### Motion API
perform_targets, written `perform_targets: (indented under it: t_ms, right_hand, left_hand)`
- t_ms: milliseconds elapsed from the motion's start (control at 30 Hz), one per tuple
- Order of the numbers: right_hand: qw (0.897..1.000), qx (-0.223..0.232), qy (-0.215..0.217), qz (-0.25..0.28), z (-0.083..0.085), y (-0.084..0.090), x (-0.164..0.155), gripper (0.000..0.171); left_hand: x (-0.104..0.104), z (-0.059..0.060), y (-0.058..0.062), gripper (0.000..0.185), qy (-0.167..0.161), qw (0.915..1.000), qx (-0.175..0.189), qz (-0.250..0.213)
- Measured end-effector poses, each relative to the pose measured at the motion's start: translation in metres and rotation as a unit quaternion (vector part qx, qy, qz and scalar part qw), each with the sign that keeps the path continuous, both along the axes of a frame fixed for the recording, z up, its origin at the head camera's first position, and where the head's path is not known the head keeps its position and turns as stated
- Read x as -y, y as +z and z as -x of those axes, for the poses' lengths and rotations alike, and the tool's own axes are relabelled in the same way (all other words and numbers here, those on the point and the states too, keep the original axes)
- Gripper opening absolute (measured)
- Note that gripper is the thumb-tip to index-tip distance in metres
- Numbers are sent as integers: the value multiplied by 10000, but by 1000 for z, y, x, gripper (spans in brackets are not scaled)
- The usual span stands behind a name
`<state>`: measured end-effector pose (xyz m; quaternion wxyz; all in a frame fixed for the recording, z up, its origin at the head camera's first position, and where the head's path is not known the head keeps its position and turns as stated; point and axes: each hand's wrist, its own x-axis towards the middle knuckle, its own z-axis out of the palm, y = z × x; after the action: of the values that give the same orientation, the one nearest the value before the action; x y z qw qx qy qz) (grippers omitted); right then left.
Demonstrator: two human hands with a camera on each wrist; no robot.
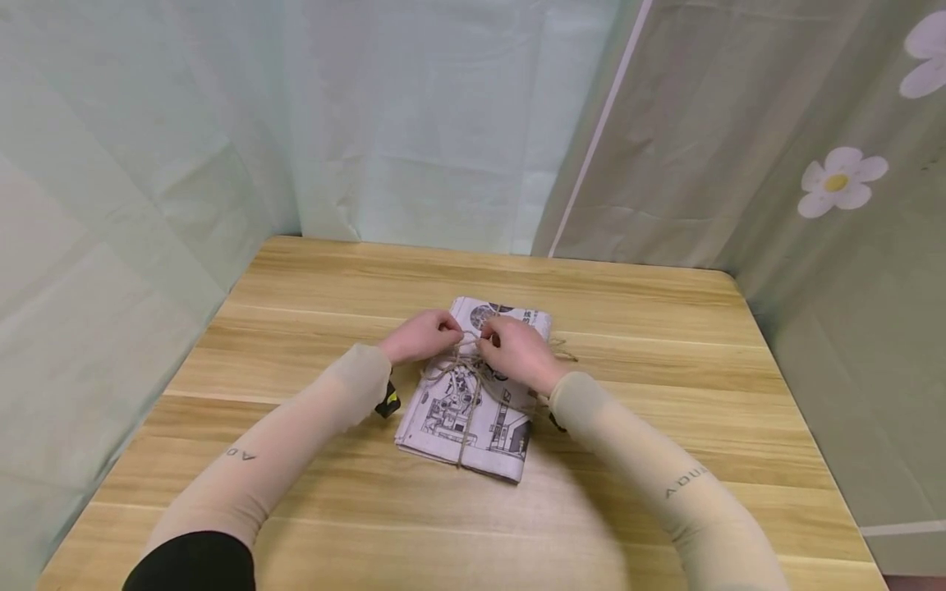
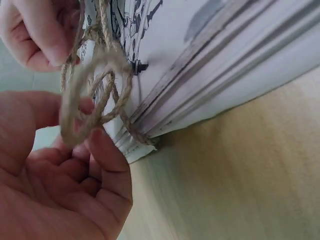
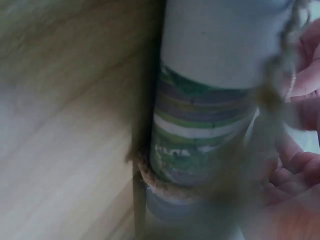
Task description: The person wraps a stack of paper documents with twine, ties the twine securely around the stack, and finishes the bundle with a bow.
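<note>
A folded stack of newspapers lies in the middle of the wooden table, bound lengthwise and crosswise with jute twine. Both hands meet over the crossing near the far end. My left hand pinches a twine loop between thumb and fingers. My right hand grips the strand just beside it, seen at the top left in the left wrist view. In the right wrist view the twine hangs blurred before the stack's folded edge, my right hand's fingers behind it.
A loose twine end trails off the bundle's right side. Pale green cloth walls close the table at the left and back, and a flowered cloth at the right. Bare wood lies between my forearms.
</note>
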<state>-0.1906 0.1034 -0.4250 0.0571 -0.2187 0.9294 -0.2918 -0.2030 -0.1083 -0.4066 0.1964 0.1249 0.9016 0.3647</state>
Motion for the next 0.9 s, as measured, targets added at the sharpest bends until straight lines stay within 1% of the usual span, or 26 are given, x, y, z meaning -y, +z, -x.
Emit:
perform_targets:
  t_ms: [133,233,333,467,533,600,700,800,900]
  right_hand:
    - [9984,432,-72,361,2,3,-5,19]
    - [9971,586,-85,479,7,5,-10,20]
    - [9942,726,-99,790,14,8,-11,18]
    - [9868,944,16,1315,23,11,-9,24]
    - [9844,990,135,1450,27,11,-7,22]
    - [9833,1003,162,1512,28,10,-5,18]
    - [9811,1017,68,1642,28,10,-4,11]
    - [9755,1252,-114,1805,26,11,-8,9]
    - [9659,1570,-253,2043,26,13,-15,11]
  left_hand:
    - [4,0,-2,24,329,9992,-4,-243]
    - [4,0,-2,25,495,9977,-54,-468]
    - [2,-1,0,24,544,9965,-218,-597]
    - [-2,-1,-1,23,498,9957,-391,-674]
    - [-4,-2,-1,21,474,9954,-431,-713]
    - [-4,-3,-2,20,450,9954,-440,-728]
    - [1,-9,1,23,448,9961,-455,-613]
    - [14,-19,5,27,489,9973,-414,-363]
    - [29,-29,8,29,509,9981,-352,-34]
